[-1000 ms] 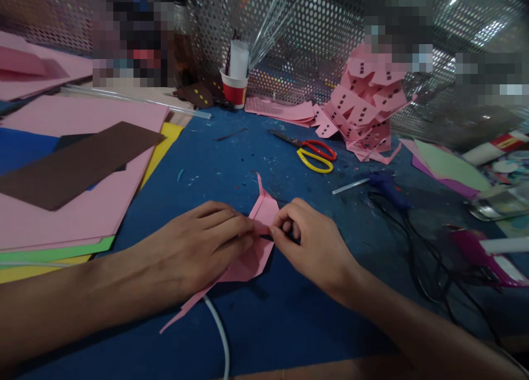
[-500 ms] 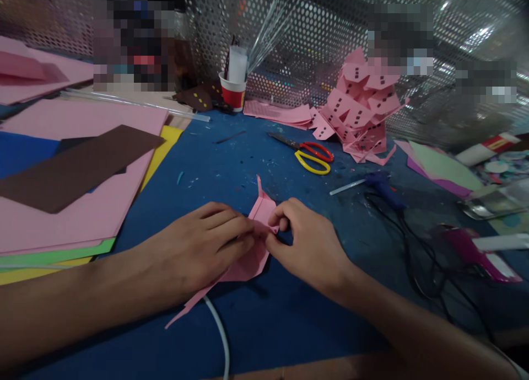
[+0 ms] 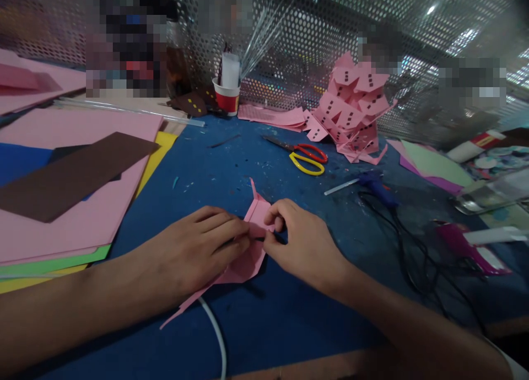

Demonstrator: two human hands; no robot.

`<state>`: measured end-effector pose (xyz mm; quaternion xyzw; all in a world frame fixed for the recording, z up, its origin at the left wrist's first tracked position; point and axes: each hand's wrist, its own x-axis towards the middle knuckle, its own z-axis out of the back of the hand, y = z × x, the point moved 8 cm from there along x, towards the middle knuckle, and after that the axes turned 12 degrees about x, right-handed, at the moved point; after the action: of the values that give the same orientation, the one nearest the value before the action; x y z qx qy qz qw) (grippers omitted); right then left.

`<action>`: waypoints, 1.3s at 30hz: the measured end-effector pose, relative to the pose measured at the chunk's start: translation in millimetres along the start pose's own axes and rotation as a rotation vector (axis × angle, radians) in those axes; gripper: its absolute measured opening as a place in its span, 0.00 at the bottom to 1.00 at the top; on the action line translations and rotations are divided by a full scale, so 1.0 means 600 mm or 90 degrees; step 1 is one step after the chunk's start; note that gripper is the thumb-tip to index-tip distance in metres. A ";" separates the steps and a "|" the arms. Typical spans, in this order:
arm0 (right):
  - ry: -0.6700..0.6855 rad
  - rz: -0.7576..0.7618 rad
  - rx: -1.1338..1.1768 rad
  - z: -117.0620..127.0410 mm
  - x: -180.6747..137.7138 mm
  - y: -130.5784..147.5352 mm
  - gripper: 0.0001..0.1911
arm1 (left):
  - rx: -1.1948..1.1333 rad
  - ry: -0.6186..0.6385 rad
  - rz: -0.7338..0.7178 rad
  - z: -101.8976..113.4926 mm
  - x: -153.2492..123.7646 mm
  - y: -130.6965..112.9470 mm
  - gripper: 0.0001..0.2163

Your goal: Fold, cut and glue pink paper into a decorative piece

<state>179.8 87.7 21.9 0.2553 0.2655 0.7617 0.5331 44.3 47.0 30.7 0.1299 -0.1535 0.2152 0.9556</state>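
A folded piece of pink paper (image 3: 248, 261) lies on the blue table (image 3: 268, 325) in front of me. My left hand (image 3: 194, 247) rests flat on its left part, fingers pressed together and pointing right, holding it down. My right hand (image 3: 301, 242) has its fingers curled, thumb and forefinger pinching the paper's right edge near its upper flap. A narrow pink tail of the paper sticks out below my left wrist. The fingertips of both hands almost meet over the paper.
Scissors (image 3: 306, 156) with red and yellow handles lie beyond the paper. A heap of pink cut-outs (image 3: 351, 112) stands at the back. Coloured sheets (image 3: 74, 203) stack at left. A blue glue gun (image 3: 374, 184) with black cord lies right. A red cup (image 3: 226, 96) stands by the perforated screen.
My right hand's fingers have shifted slightly along the paper's edge. The view has drifted a little; the left hand stays on the paper.
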 end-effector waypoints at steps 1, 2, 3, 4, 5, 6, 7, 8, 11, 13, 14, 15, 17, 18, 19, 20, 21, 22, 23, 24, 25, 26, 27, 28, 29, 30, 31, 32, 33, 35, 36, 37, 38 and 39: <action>0.002 -0.001 0.004 0.000 0.000 -0.001 0.09 | -0.002 -0.002 0.001 0.001 0.000 0.000 0.09; 0.003 -0.001 0.007 0.001 0.000 -0.002 0.09 | -0.003 -0.003 0.001 0.001 0.001 0.000 0.09; 0.006 -0.003 0.011 0.001 0.000 -0.002 0.09 | -0.003 -0.001 -0.001 0.001 0.001 -0.001 0.09; 0.010 -0.005 0.017 0.001 0.000 -0.003 0.10 | -0.003 0.003 -0.002 0.001 0.002 -0.001 0.10; 0.015 -0.007 0.023 0.001 0.000 -0.004 0.10 | -0.002 0.005 -0.002 0.001 0.002 -0.001 0.10; 0.019 -0.009 0.030 0.001 0.000 -0.005 0.10 | -0.003 0.007 -0.003 0.001 0.002 -0.001 0.10; 0.024 -0.010 0.036 0.001 0.000 -0.006 0.11 | -0.004 0.010 -0.005 0.000 0.002 -0.001 0.10; 0.028 -0.009 0.042 0.001 0.001 -0.007 0.11 | -0.005 0.011 -0.008 0.001 0.001 -0.001 0.10; 0.031 -0.010 0.062 0.004 0.001 -0.014 0.12 | 0.003 0.016 -0.015 0.001 -0.001 -0.002 0.10; 0.030 -0.017 0.090 0.007 0.002 -0.020 0.12 | 0.009 0.023 -0.014 0.000 -0.002 -0.002 0.11; 0.031 -0.023 0.110 0.009 0.002 -0.024 0.12 | 0.008 0.024 -0.013 0.000 -0.003 -0.002 0.12; 0.033 -0.030 0.132 0.010 0.002 -0.027 0.12 | 0.004 0.025 -0.012 0.000 -0.003 -0.001 0.12; 0.029 -0.042 0.162 0.012 0.002 -0.030 0.09 | -0.005 0.023 -0.010 0.000 -0.003 -0.001 0.11; 0.025 -0.045 0.165 0.013 0.002 -0.029 0.07 | -0.008 0.021 -0.008 0.000 -0.003 0.000 0.11; 0.019 -0.046 0.158 0.012 0.002 -0.028 0.07 | -0.009 0.019 -0.006 0.000 -0.003 0.000 0.10; 0.010 -0.041 0.144 0.012 0.001 -0.025 0.07 | -0.009 0.019 -0.006 -0.001 -0.003 0.001 0.10; 0.001 -0.033 0.126 0.012 0.001 -0.021 0.08 | -0.007 0.020 -0.006 -0.002 -0.002 0.001 0.11; -0.007 -0.023 0.106 0.011 0.001 -0.018 0.08 | -0.007 0.019 -0.007 -0.002 -0.002 0.001 0.11; -0.013 -0.014 0.086 0.010 0.001 -0.014 0.08 | -0.008 0.017 -0.009 -0.002 -0.002 0.001 0.12; -0.017 -0.006 0.069 0.008 0.002 -0.011 0.08 | -0.009 0.014 -0.010 -0.002 -0.001 0.001 0.12; -0.020 0.000 0.056 0.007 0.002 -0.010 0.08 | -0.011 0.009 -0.011 -0.001 0.000 0.001 0.13; -0.019 0.005 0.049 0.006 0.002 -0.009 0.08 | -0.013 0.003 -0.012 0.001 0.000 0.001 0.13; -0.016 0.007 0.047 0.005 0.003 -0.009 0.09 | -0.016 0.000 -0.014 0.002 0.001 0.001 0.12; -0.012 0.008 0.049 0.004 0.003 -0.010 0.09 | -0.017 -0.001 -0.016 0.002 0.001 0.001 0.12; -0.007 0.009 0.054 0.004 0.004 -0.011 0.10 | -0.017 -0.001 -0.019 0.002 0.002 0.000 0.11; -0.003 0.011 0.061 0.005 0.004 -0.012 0.10 | -0.015 0.000 -0.019 0.002 0.002 0.000 0.11; 0.002 0.012 0.066 0.005 0.003 -0.013 0.11 | -0.014 0.002 -0.017 0.002 0.001 0.000 0.11; 0.006 0.015 0.072 0.007 0.003 -0.013 0.11 | -0.013 0.003 -0.014 0.001 0.001 0.001 0.11; 0.008 0.018 0.076 0.008 0.002 -0.014 0.11 | -0.014 0.005 -0.010 0.000 0.001 0.002 0.11; 0.015 0.021 0.081 0.009 0.001 -0.014 0.12 | -0.023 0.007 -0.005 -0.001 -0.001 0.003 0.11; 0.017 0.021 0.082 0.009 0.001 -0.015 0.12 | -0.030 0.009 -0.006 -0.001 -0.001 0.004 0.11; 0.019 0.022 0.082 0.010 0.000 -0.015 0.12 | -0.036 0.009 -0.008 -0.001 -0.002 0.003 0.11; 0.023 0.022 0.083 0.009 0.000 -0.016 0.11 | -0.040 0.015 -0.007 -0.002 -0.002 0.004 0.11; 0.025 0.023 0.084 0.009 0.001 -0.016 0.11 | -0.042 0.022 -0.006 -0.003 -0.002 0.004 0.12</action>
<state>190.0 91.7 19.6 0.2797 0.3211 0.7567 0.4960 42.5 49.2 29.2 0.0955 -0.1435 0.2077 0.9629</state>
